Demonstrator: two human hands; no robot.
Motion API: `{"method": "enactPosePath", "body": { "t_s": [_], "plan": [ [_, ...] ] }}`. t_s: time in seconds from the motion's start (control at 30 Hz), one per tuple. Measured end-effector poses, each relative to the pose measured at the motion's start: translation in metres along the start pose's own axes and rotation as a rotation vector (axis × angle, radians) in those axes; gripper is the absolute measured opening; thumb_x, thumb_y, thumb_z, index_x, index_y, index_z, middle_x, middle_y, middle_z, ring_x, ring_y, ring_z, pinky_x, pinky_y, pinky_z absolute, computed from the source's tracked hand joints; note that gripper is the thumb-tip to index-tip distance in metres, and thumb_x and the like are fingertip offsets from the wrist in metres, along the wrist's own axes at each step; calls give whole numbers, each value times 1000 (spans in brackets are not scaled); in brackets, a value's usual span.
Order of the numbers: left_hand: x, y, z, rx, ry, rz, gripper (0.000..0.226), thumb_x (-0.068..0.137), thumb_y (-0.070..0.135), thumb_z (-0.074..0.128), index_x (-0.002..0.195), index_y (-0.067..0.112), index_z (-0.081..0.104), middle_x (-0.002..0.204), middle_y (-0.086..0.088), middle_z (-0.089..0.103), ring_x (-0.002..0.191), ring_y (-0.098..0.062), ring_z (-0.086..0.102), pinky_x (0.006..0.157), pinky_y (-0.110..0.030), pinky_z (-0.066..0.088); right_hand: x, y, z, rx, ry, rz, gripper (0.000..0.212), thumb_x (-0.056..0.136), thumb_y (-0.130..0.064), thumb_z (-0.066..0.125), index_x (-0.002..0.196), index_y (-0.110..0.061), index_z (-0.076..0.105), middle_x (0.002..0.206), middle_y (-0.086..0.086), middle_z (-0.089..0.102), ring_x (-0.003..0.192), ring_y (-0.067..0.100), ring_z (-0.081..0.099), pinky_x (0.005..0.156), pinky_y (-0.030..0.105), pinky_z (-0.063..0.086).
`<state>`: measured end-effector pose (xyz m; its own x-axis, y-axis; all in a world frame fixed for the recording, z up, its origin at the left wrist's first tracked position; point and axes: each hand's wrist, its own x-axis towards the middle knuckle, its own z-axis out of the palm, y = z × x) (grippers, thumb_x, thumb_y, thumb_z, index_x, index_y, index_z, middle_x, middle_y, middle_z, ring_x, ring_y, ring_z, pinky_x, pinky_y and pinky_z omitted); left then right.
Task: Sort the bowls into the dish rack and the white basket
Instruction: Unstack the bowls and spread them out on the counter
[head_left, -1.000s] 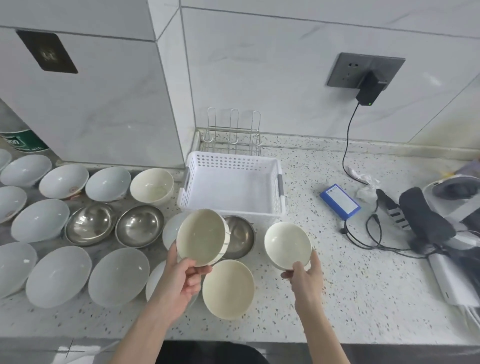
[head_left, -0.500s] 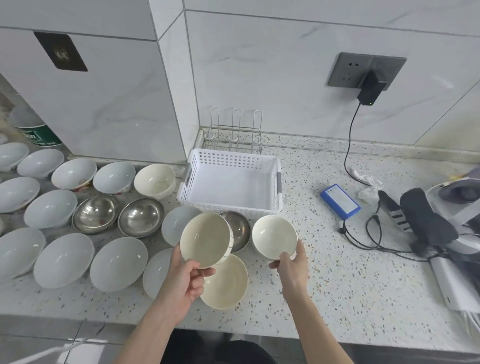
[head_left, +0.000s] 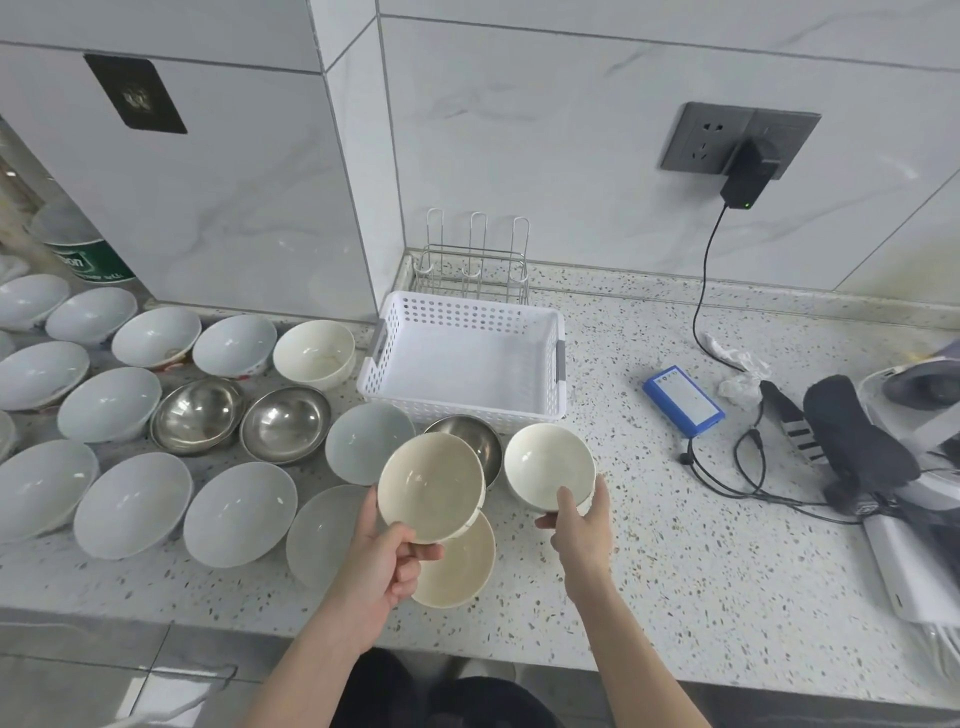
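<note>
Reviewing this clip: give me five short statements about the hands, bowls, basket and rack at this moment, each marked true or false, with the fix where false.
1. Each hand holds a cream bowl. True: the left hand grips one cream bowl, the right hand another.
2. The white basket already holds two bowls. False: no bowls are in it.
3. The dish rack stands behind the basket, against the wall. True.
4. Three steel bowls are on the counter. True: two side by side, and one partly hidden behind the left hand's bowl.
5. A bowl stands in the dish rack. False: its slots are empty.
</note>
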<state>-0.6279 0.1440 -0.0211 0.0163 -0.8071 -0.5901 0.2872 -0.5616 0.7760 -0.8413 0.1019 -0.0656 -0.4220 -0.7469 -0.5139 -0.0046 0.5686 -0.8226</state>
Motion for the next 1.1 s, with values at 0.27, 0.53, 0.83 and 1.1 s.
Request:
{"method": "enactPosePath", "body": {
  "t_s": [0.27, 0.53, 0.83, 1.1],
  "plan": [
    [-5, 1, 29, 249, -117, 46, 69, 93, -4, 38, 131, 54, 35, 77, -20, 73, 42, -10, 51, 37, -19, 27, -30, 13, -30, 70, 108, -138, 31, 99, -41, 43, 120, -23, 58, 63, 1, 68, 82, 4, 63, 81, 35, 42],
    [-10, -20, 69, 454, -249, -23, 71, 92, 1, 36, 131, 59, 24, 75, -15, 76, 58, -18, 64, 39, -19, 29, -43, 23, -52, 10, 45, -311, 31, 88, -39, 48, 69, -22, 64, 56, -6, 55, 53, 2, 47, 59, 28, 40],
    [-4, -39, 84, 583, -294, -34, 70, 88, 4, 32, 138, 53, 28, 116, 0, 62, 64, -16, 73, 38, -13, 33, -32, 47, -67, -159, 12, -304, 28, 74, -32, 51, 51, -19, 43, 49, -9, 32, 51, 10, 28, 50, 21, 24],
    [-1, -53, 83, 671, -252, -14, 74, 90, 9, 37, 148, 49, 14, 121, 7, 54, 71, -13, 75, 44, -16, 40, -19, 58, -74, -334, -44, -333, 34, 87, -10, 57, 55, -9, 47, 43, -10, 29, 45, 8, 26, 43, 17, 24]
  ]
}}
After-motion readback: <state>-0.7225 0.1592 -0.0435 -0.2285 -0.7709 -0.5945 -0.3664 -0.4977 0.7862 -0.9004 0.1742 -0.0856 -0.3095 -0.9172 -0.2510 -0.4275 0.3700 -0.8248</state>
